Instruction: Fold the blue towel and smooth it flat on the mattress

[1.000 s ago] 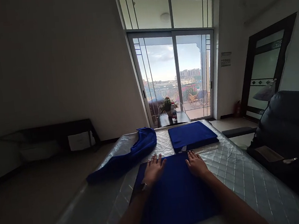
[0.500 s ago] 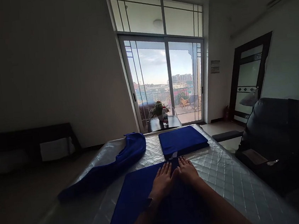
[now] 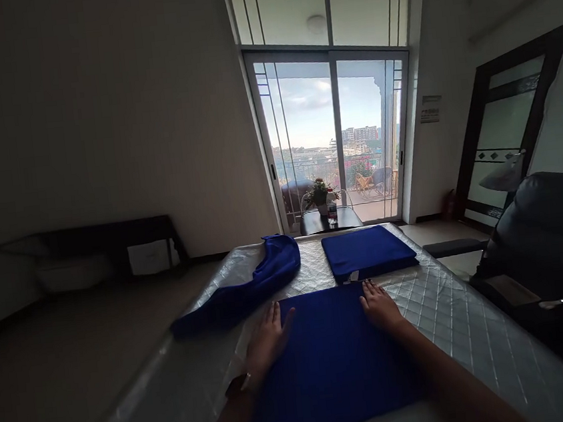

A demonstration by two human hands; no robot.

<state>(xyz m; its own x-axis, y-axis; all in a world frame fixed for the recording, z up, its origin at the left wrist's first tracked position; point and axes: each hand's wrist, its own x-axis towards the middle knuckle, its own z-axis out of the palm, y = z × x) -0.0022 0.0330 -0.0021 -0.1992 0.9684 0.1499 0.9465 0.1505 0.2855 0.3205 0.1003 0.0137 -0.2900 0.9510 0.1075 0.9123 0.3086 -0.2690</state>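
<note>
A blue cloth (image 3: 335, 360), folded into a flat rectangle, lies on the silver quilted mattress (image 3: 455, 327) in front of me. Along its left edge rests my left hand (image 3: 265, 337), open, fingers stretched forward and thumb apart. My right hand (image 3: 380, 304) lies flat and open on the far right corner of the same cloth. Just beyond it is a neatly folded blue fabric pile (image 3: 369, 249) with a small white tag at its near edge. To the left, a crumpled blue cloth (image 3: 243, 295) stretches loosely across the mattress.
Past the mattress stand a small dark table (image 3: 307, 223) with a potted plant (image 3: 320, 193) and a bottle (image 3: 331, 209), before a glass sliding door (image 3: 303, 128). A black leather chair (image 3: 560, 229) is at the right. A dark bench-like piece (image 3: 108, 239) stands by the left wall.
My hands have moved apart: the left went outward to the cloth's left edge, the right to its far right corner. The cloth's near edge now shows. The view has shifted left.
</note>
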